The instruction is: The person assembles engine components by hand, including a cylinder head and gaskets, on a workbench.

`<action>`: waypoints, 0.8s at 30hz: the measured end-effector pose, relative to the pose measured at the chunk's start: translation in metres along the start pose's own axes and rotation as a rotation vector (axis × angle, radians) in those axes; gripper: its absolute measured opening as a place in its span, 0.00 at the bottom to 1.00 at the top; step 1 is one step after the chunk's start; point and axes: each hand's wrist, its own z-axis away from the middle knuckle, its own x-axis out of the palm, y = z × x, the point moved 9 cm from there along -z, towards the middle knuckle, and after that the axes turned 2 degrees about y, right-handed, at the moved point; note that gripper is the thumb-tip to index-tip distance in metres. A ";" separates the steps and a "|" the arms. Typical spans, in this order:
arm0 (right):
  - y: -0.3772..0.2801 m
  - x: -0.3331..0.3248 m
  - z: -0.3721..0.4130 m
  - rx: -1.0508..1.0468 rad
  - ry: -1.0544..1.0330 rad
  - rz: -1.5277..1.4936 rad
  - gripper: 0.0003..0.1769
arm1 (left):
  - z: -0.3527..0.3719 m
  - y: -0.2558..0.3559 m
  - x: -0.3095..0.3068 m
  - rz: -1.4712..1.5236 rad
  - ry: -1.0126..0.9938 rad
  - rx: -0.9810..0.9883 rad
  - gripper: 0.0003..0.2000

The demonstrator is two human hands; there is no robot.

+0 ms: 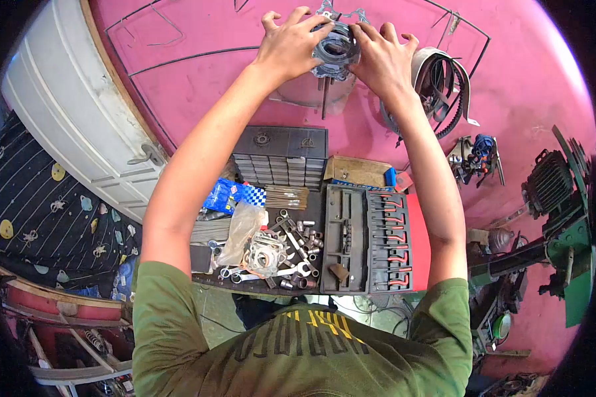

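Both of my arms reach up to the pink wall, where several thin metal gaskets (338,47) hang together. My left hand (290,43) grips their left edge, with the thumb near the lower left and some fingers raised. From the right, my right hand (384,56) pinches the same gaskets by their edge. A ring-shaped opening shows in their middle. Below them, long thin rods (326,99) hang down against the wall.
Below stands a bench with a drawer cabinet (281,155), an open tool case (346,231), a pile of wrenches and sockets (301,248) and a blue packet (228,195). Belts (437,92) hang at right. A white door (79,99) is at left, a green machine (569,245) at right.
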 end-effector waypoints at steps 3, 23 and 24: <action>0.001 0.010 0.006 -0.004 -0.007 -0.021 0.38 | 0.003 0.003 0.012 -0.008 -0.033 -0.005 0.37; -0.005 0.044 0.013 -0.026 0.009 -0.001 0.35 | 0.006 0.001 0.041 -0.049 -0.093 -0.027 0.37; -0.006 0.045 0.014 -0.036 0.029 0.000 0.34 | 0.006 0.001 0.042 -0.062 -0.094 -0.028 0.36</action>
